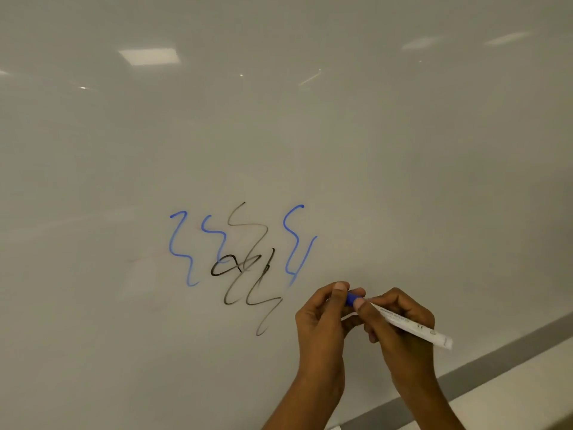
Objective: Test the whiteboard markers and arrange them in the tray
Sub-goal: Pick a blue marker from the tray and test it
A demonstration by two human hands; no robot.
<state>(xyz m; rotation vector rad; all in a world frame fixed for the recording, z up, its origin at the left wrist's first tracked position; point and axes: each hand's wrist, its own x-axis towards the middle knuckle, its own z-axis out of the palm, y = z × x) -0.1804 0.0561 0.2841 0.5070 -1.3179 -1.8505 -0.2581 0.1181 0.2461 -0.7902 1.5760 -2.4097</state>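
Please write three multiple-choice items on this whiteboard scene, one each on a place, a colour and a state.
1. Where do the hands meet, relative to the scribbles?
A. lower right
B. upper left
C. directly above

2. What colour is the marker cap?
A. red
B. blue
C. green

3. How is the marker held?
A. lying loose on the ledge
B. by one hand only
C. by both hands

Answers: 1 A, the hands sit below and right of the squiggles. 2 B, blue shows between the fingertips. 3 C, the right hand grips the white barrel while the left hand pinches the cap.
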